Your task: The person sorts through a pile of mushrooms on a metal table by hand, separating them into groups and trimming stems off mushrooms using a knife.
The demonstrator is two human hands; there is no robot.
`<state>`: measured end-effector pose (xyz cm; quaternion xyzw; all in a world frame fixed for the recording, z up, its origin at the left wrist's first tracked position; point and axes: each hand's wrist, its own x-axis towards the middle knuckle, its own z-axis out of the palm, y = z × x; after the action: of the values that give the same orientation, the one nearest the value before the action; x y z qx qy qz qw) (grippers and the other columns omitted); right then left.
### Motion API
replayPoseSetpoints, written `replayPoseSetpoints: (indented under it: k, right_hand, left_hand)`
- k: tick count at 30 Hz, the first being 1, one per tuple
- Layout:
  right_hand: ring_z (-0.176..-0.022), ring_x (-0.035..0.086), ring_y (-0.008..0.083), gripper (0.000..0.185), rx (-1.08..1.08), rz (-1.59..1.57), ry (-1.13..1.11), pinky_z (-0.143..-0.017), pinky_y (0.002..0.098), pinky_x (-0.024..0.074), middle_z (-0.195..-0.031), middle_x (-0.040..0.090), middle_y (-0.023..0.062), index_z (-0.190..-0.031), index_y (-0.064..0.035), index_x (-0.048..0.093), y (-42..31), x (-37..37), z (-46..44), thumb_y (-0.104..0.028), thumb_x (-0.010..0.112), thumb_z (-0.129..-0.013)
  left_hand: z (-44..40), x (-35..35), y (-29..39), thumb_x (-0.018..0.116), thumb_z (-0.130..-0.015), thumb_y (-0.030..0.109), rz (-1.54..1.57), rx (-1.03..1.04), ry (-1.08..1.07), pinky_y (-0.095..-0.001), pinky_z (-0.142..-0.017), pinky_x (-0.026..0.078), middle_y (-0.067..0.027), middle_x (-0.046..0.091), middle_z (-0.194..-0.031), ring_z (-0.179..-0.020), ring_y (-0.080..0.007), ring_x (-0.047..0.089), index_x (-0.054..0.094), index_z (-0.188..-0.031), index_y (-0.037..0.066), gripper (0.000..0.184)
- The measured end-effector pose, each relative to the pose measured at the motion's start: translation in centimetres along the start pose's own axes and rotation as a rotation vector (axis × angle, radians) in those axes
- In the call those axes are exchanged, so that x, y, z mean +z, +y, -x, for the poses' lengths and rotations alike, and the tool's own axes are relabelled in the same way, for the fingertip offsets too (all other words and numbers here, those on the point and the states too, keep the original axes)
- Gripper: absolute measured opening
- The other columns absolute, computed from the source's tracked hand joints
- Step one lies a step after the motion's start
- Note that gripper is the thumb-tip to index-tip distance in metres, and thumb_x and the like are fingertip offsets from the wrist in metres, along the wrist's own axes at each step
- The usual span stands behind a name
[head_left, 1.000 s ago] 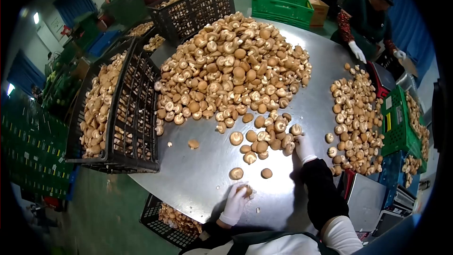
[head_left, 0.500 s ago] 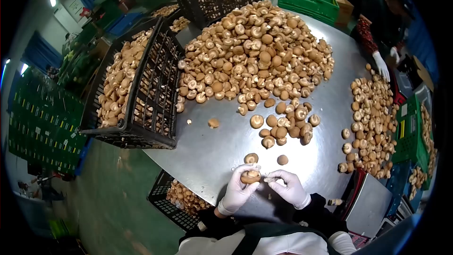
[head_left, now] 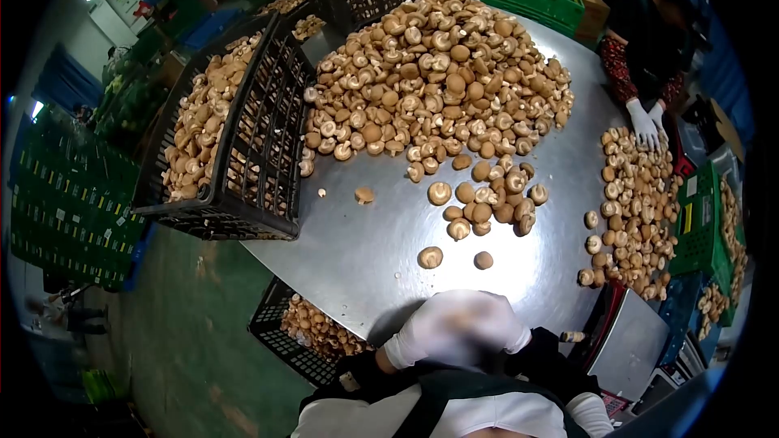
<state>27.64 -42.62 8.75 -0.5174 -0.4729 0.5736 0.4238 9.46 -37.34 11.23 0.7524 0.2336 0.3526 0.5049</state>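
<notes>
Head view, looking down: your L hand (head_left: 415,336) and R hand (head_left: 510,326), both white-gloved, come together low in the frame, close in front of your body at the near side of the metal counter (head_left: 341,255). Both are motion-blurred. The brownish patch btwn them is prob. a mushroom (head_left: 464,316), but you can't tell for sure, nor how far the fingers are closed or which hand has it.

Handling, judging by the mushrooms in clear sight: each shd be light, w/ a springy, softish cap that cd bruise or tear at the rim if squeezed hard; dry-looking, so prob. not v. slippery. Best hold: cup the cap lightly round its sides, stem left free; the stem's prob. firmer.

Looks: caps roundish, tan to mid-brown; undersides paler, cream-ish, w/ short whitish stems. Just beyond your hands lie a paler mushroom (head_left: 430,257) on the L and a darker mushroom (head_left: 484,259) on the R, apart from each other. Past them: a loose cluster (head_left: 491,199), then the big pile (head_left: 438,81), w/ a full black crate (head_left: 260,138) to its L.
</notes>
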Motion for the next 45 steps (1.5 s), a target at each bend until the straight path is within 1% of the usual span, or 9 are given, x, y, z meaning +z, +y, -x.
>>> replayPoseSetpoints:
  k: [8,10,16,20,28,32,37,40,45]
  right_hand:
    - [-0.068,0.061,0.0206,0.017,-0.235,0.221,0.248,-0.064,0.0261,0.0474,-0.078,0.063,0.0105,-0.078,0.0000,0.063,0.7,-0.5,1.2,0.011,0.051,-0.074]
    - [-0.071,0.064,0.0256,0.016,-0.209,0.372,0.287,-0.065,0.0311,0.0501,-0.082,0.065,0.0137,-0.081,-0.0006,0.066,2.0,-2.3,2.8,0.007,0.052,-0.078]
    - [-0.088,0.065,0.0369,0.024,0.608,1.224,0.318,-0.075,0.0443,0.0538,-0.099,0.063,0.0181,-0.101,-0.0067,0.064,3.1,-9.6,11.6,-0.025,0.064,-0.085]
    - [-0.083,0.064,0.0394,0.022,0.515,1.459,0.466,-0.072,0.0454,0.0540,-0.103,0.061,0.0182,-0.095,-0.0064,0.064,8.9,-9.8,15.2,-0.027,0.064,-0.086]
    - [-0.073,0.065,0.0349,0.019,0.273,1.073,0.227,-0.063,0.0467,0.0517,-0.095,0.063,0.0134,-0.103,-0.0121,0.058,8.6,-0.3,16.8,-0.016,0.063,-0.085]
    - [-0.072,0.064,0.0362,0.035,0.020,0.906,0.584,-0.061,0.0437,0.0518,-0.101,0.059,0.0149,-0.102,-0.0078,0.053,6.5,1.1,16.6,-0.019,0.074,-0.076]
    - [-0.089,0.067,0.0380,0.068,0.546,0.731,0.708,-0.076,0.0425,0.0544,-0.095,0.067,0.0213,-0.124,-0.0017,0.044,6.7,-1.0,15.3,-0.032,0.079,-0.074]
    - [-0.087,0.067,0.0384,0.064,0.511,0.749,0.726,-0.075,0.0424,0.0540,-0.095,0.067,0.0214,-0.123,-0.0014,0.045,9.2,-1.0,14.8,-0.029,0.077,-0.075]
    - [-0.078,0.058,0.0119,0.028,0.349,-0.112,0.516,-0.074,0.0253,0.0489,-0.089,0.059,0.0036,-0.116,-0.0009,0.053,8.0,-1.4,15.3,0.000,0.054,-0.088]
  left_hand:
    - [1.2,1.6,-2.5,0.068,-0.082,-0.007,0.227,-0.051,0.076,-0.0337,-0.090,0.050,-0.0124,0.059,-0.108,-0.100,-0.0224,0.062,0.054,-0.106,-0.001,0.028]
    - [1.7,1.2,-3.1,0.055,-0.095,0.001,0.803,-0.438,0.221,-0.0347,-0.091,0.050,-0.0110,0.059,-0.109,-0.101,-0.0206,0.061,0.049,-0.111,0.000,0.017]
    - [3.1,-1.5,-4.2,0.038,-0.105,0.033,1.519,-0.628,0.230,-0.0345,-0.090,0.053,-0.0106,0.056,-0.115,-0.102,-0.0205,0.060,0.047,-0.121,0.001,0.037]
    - [3.6,-1.1,-2.9,0.038,-0.105,0.035,1.568,-0.748,0.369,-0.0356,-0.098,0.050,-0.0084,0.055,-0.120,-0.108,-0.0219,0.058,0.047,-0.124,0.002,0.039]
    - [6.3,0.0,-1.5,0.041,-0.104,0.021,1.568,-0.546,0.115,-0.0403,-0.106,0.043,-0.0122,0.054,-0.125,-0.122,-0.0296,0.052,0.045,-0.126,0.002,0.029]
    - [6.4,0.4,-0.2,0.040,-0.103,0.018,1.438,-0.595,0.084,-0.0444,-0.110,0.038,-0.0173,0.052,-0.129,-0.124,-0.0318,0.051,0.042,-0.129,-0.001,0.032]
    - [6.3,1.5,-0.6,0.044,-0.101,0.010,1.282,-0.573,0.083,-0.0444,-0.106,0.042,-0.0213,0.053,-0.123,-0.122,-0.0335,0.053,0.041,-0.121,-0.004,0.025]
    - [5.9,2.3,0.0,0.043,-0.100,0.005,1.192,-0.570,0.105,-0.0453,-0.106,0.042,-0.0230,0.053,-0.120,-0.120,-0.0345,0.055,0.040,-0.118,-0.003,0.020]
    - [5.8,2.4,1.0,0.041,-0.099,0.002,1.074,-0.571,0.039,-0.0471,-0.107,0.042,-0.0184,0.051,-0.118,-0.120,-0.0334,0.054,0.040,-0.116,-0.004,0.018]
